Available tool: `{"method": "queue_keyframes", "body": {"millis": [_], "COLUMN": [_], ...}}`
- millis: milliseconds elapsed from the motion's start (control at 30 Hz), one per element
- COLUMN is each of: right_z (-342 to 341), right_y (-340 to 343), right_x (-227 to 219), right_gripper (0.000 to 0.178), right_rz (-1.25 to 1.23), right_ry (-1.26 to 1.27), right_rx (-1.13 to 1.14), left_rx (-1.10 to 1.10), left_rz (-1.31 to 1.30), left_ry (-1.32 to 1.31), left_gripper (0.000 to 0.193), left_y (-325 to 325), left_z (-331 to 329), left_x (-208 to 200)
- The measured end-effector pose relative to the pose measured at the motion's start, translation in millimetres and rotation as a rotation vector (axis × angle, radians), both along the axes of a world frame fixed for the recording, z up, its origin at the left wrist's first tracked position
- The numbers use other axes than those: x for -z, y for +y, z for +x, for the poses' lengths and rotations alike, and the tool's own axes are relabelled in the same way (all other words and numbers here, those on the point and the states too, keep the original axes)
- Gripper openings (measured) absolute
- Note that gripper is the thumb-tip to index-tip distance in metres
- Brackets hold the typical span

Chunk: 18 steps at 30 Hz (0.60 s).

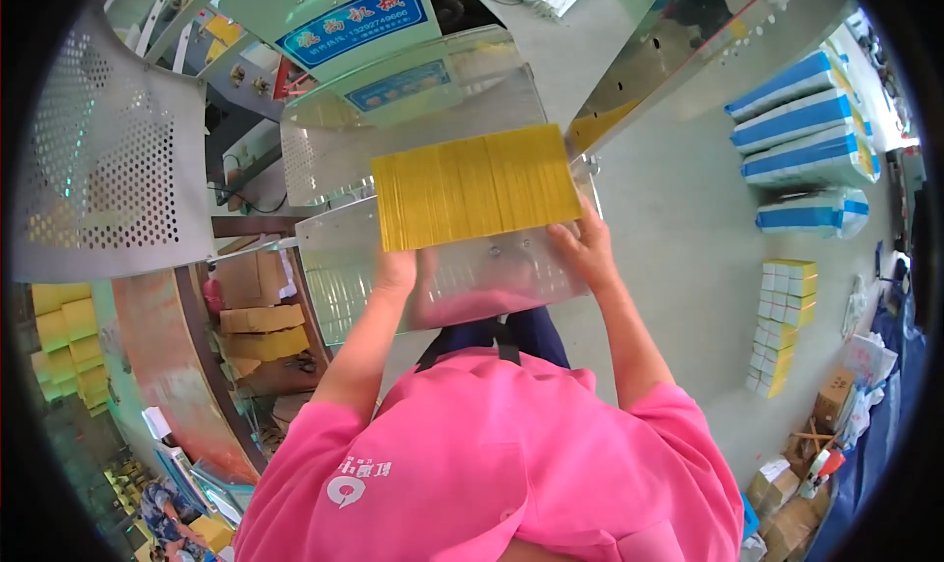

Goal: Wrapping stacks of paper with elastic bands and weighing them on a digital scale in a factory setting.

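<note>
Yellow stack (477, 188) of thin pieces is between the two hands, just beyond the left fingers and to the left of the right fingers. The left hand (397, 272) is at its near left corner; its fingers are hidden behind the stack, so I cannot tell how wide they are. The right hand (590, 252) is at the near right corner, with thumb and forefinger apart; whether they grip, I cannot tell. A shiny metal plate (467, 292) extends between both hands. Well left of the left fingers stands a perforated metal guard (108, 159).
</note>
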State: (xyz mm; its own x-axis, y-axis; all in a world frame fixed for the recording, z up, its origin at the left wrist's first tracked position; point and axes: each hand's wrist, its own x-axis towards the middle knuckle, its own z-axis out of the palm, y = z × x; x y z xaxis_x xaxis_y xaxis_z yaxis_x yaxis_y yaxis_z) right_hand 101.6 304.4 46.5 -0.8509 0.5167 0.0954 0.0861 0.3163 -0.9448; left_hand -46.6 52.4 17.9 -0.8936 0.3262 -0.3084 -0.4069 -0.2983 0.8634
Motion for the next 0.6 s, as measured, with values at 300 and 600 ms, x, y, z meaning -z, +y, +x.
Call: {"method": "queue_keyframes", "body": {"millis": [300,600], "right_z": [-34,-25], "right_y": [-16,-3], "right_x": [-71,-19], "right_gripper": [0.041,0.041], "right_rz": [0.235,-0.536], "right_ry": [-0.344,-0.381], "right_rx": [-0.127,-0.075], "left_rx": [0.233,0.334], "left_rz": [-0.173,-0.533], "left_ry": [-0.144,-0.220], "left_gripper": [0.061,0.068], "left_y": [-55,-60], "left_z": [2,10], "left_x": [-85,-68]}}
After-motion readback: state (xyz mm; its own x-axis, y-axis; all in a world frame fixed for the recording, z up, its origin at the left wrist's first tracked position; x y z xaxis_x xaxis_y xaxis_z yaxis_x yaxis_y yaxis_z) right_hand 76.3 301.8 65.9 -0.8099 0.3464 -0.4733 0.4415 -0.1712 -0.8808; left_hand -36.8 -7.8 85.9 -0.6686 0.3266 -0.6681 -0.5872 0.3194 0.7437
